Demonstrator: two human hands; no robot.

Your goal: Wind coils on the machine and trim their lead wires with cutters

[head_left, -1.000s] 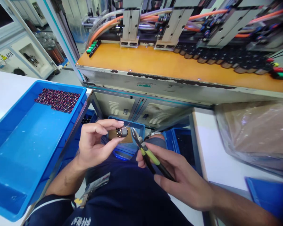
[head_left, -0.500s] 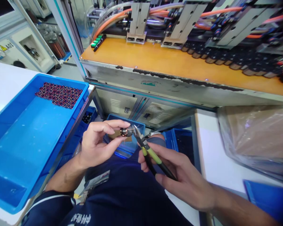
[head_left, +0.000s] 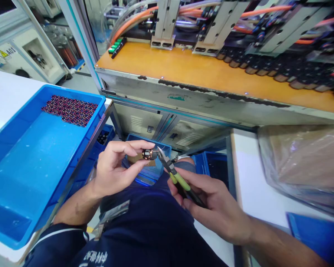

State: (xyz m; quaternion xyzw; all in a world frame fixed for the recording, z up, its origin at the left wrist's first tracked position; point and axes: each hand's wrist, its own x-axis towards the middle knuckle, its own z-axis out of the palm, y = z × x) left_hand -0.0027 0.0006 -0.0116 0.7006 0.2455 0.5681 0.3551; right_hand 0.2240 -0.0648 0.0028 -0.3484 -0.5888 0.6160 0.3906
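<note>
Between the thumb and fingers of my left hand [head_left: 118, 167] is a small motor armature [head_left: 148, 154], a dark cylinder with copper windings and a thin end pointing right. My right hand [head_left: 208, 202] is wrapped round the green and black handles of a pair of cutting pliers [head_left: 171, 170]. The jaws of the pliers lie right at the armature's right end, where a fine wire seems to stick out. Whether the jaws touch that wire I cannot tell. Both hands are held over my lap.
At left, a blue tray [head_left: 54, 155] holds many small armatures [head_left: 72, 110] packed at its far end. Ahead stands a machine with an orange ledge [head_left: 180, 68], bearing marker pens [head_left: 117, 47] and a row of dark cylindrical parts [head_left: 275, 70]. A plastic-wrapped box [head_left: 308, 163] sits at right.
The plier handles have closed together in my right hand, and the jaws have come nearer each other. My left hand keeps the armature almost in place.
</note>
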